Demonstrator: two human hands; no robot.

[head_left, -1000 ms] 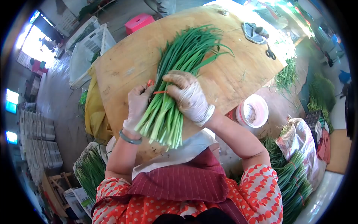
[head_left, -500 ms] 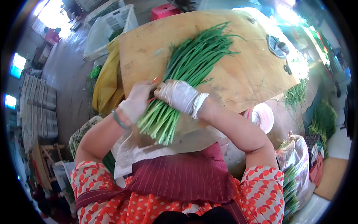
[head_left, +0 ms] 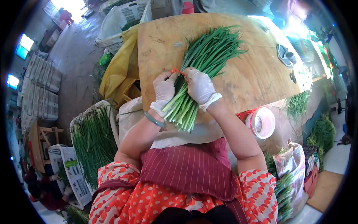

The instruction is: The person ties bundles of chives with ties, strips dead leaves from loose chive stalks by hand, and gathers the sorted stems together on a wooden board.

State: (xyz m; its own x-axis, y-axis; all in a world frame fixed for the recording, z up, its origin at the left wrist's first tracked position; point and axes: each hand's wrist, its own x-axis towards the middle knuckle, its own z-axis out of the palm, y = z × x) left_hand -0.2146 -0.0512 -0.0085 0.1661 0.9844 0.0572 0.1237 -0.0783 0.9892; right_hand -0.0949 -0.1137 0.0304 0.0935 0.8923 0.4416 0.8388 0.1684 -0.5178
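A bunch of long green stalks (head_left: 214,50) lies slantwise on the wooden board (head_left: 257,74), leaves toward the back and pale cut ends toward me. My left hand (head_left: 165,87), in a whitish glove, pinches a red tie (head_left: 175,70) at the bunch's left side. Over the bunch's right side lies my gloved right hand (head_left: 200,86), its fingers closed on the same tie near the stalks. How far the tie passes around the bunch is hidden behind the fingers and stalks.
Scissors (head_left: 293,77) and a grey cloth item (head_left: 285,55) lie at the board's right. A white bucket (head_left: 262,123) stands below the right edge. Crates of greens (head_left: 95,140) are at the left, with a yellow cloth (head_left: 119,71) beside the board. People are in the background.
The view has shifted, so board and bunch sit farther right. My hands have drawn apart from their close position half a second ago, and the red tie shows between them.
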